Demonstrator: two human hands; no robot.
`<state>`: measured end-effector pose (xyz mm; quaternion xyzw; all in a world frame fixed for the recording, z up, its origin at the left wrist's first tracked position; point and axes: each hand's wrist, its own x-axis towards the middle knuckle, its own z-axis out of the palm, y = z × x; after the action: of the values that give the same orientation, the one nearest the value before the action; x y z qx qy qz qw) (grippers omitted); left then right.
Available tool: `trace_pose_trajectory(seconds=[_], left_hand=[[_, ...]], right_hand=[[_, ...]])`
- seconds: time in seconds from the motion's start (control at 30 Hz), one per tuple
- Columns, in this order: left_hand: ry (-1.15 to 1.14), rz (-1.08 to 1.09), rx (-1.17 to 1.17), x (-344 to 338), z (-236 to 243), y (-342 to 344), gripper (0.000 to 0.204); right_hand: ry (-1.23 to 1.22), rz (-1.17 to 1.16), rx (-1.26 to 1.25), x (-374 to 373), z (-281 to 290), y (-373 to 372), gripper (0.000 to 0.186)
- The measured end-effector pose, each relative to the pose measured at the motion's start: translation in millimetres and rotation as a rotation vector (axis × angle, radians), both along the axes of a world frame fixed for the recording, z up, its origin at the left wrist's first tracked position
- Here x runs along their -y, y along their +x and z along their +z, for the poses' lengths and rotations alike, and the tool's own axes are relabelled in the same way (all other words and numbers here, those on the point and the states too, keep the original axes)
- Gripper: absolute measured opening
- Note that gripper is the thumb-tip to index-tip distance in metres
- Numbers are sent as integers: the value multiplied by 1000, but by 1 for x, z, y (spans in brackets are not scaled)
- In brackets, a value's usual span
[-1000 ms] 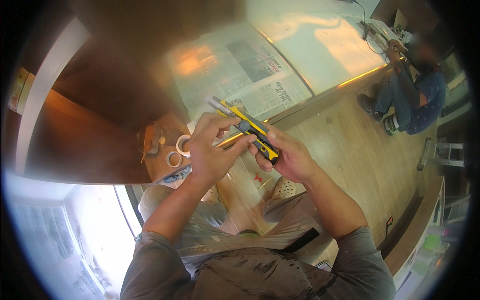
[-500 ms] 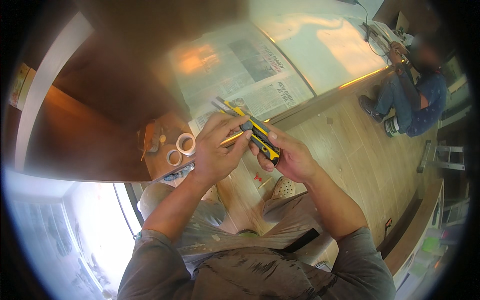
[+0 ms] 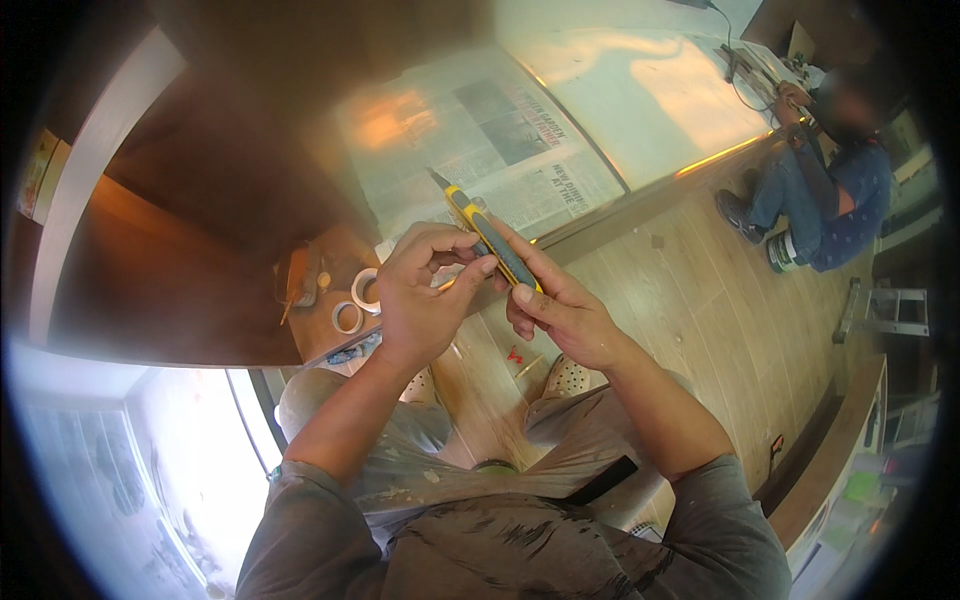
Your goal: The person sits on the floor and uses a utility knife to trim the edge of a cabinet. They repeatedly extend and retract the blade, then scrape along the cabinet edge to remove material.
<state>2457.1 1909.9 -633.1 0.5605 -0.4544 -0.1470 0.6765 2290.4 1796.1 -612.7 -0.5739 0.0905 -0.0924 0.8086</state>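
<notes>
A yellow and dark grey utility knife is held up in front of me, slanting, with its tip pointing to the far left. My right hand is closed around its near end, thumb along one side and fingers on the other. My left hand has curled fingers, with thumb and fingertips pinching the knife's left side about midway. The fingertips partly hide that side. Beyond the tip, sheets of newspaper cover a ledge.
Two rolls of tape lie on the wooden shelf at left, beside a crumpled blue and white item. Small red scraps are on the wood floor. Another person crouches at the far right, near a stepladder.
The knife has been rolled in my hands, from its slotted face to its narrow grey-and-yellow edge. My right fingers have shifted along it; the left hand stays close to its place.
</notes>
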Motion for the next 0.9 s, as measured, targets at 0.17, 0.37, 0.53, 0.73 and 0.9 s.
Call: trace_pose_trajectory(seconds=[0.17,0.37,0.53,0.73,0.9], left_hand=[[-15,-2,5,0,1,-3,31],[14,68,163,-4,-5,-2,35],[-68,-82,-219,1,-3,-10,31],[-89,-212,-403,-1,-8,-9,23],[-57,-166,-292,-2,-10,-8,23]], right_hand=[[-1,11,3,2,0,-2,77],[-23,-14,13,2,-4,-2,75],[-93,-54,-1,1,-1,-4,75],[-141,-59,-7,2,1,-5,75],[-188,-57,-4,5,4,-6,74]])
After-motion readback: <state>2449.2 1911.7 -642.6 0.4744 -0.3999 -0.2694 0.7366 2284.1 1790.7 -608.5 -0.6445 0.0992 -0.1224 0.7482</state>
